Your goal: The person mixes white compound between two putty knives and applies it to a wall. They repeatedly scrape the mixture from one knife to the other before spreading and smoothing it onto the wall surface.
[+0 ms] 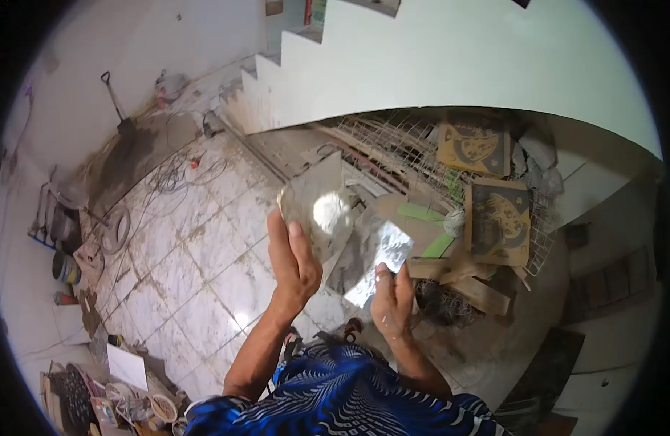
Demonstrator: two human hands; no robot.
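Observation:
My left hand [297,265] is closed on the near left edge of a greyish flat board [302,192]. A bright white lump that looks like putty [331,212] sits on the board. To the right, my right hand [393,299] grips a shiny rectangular metal trowel [391,245], with the thumb on its face. Whitish smears mark the blade, and any handle is hidden. The trowel is held apart from the white lump, slightly lower and to its right. Small white specks dot my right wrist.
A white-sided staircase [451,65] rises ahead. Under it lie wire mesh [393,142], planks and two patterned cardboard boxes [497,224]. Cables [179,174] lie on the dusty tiled floor [204,291]. A shovel [117,105] leans at the far left wall; buckets [66,267] stand left.

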